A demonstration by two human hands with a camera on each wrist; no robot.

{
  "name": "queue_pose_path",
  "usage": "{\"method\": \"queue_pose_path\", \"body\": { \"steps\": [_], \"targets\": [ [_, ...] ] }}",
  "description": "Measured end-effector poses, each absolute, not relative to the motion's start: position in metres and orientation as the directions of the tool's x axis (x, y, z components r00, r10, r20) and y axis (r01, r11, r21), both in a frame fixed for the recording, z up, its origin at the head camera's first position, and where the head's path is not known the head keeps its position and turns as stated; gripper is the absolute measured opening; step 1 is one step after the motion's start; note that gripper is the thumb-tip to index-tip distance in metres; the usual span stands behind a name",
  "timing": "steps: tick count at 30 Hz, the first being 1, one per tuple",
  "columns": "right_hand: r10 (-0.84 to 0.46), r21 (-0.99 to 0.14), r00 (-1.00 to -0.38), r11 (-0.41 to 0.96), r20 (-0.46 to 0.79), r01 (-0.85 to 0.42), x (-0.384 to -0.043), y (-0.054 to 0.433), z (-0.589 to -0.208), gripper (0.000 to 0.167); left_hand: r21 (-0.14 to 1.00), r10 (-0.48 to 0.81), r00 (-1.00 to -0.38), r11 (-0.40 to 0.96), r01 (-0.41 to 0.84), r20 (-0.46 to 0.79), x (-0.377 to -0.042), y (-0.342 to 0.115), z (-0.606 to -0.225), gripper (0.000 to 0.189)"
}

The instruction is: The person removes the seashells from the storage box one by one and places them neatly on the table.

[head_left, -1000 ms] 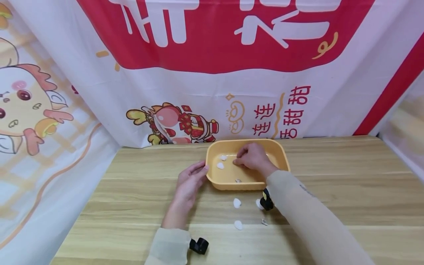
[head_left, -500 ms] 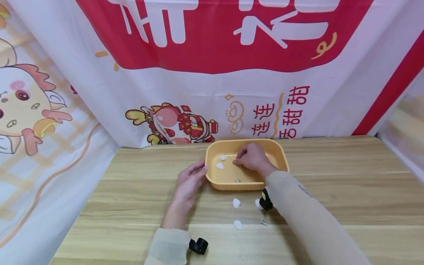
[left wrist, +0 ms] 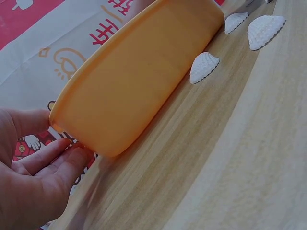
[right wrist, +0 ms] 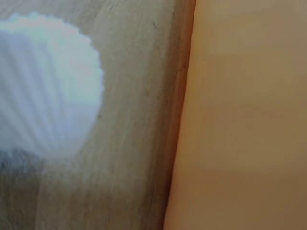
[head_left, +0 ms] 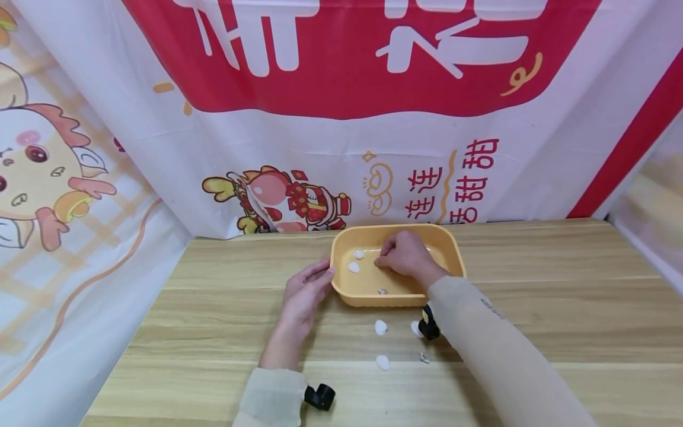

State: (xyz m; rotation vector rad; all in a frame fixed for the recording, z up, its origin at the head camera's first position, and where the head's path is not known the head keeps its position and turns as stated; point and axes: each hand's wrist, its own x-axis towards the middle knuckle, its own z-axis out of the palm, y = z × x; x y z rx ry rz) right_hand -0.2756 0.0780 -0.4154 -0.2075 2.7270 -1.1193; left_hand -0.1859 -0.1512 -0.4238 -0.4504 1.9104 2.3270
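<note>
Head view shows a shallow yellow-orange plastic tray [head_left: 453, 252] with rounded corners, left hand [head_left: 304, 293] open against its corner, right hand [head_left: 407, 254] curled inside, grip unclear.

Blurred close view, orange tray wall [right wrist: 244, 115] filling the right side, white ribbed shell [right wrist: 45, 86] lying left of the tray on the wooden worktop [right wrist: 139, 96], slightly apart from it
</note>
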Motion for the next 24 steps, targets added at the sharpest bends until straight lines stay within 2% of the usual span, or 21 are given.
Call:
{"method": "queue_pose_path", "body": {
  "steps": [13,24],
  "targets": [
    [-0.223,-0.702,-0.972,0.704,-0.075,-0.108,-0.2763,0.0782,-0.4178,0.019,0.944,-0.116,-0.952,-0.207,-0.257,-0.285,-0.1858,-0.1504,-0.4241,0.042],
    [-0.185,-0.699,-0.977,0.713,-0.108,-0.058,-0.274,0.0777,-0.4143,0.019,0.942,-0.119,-0.949,-0.205,-0.265,-0.292,-0.1839,-0.1496,-0.4224,0.043]
  ]
}}
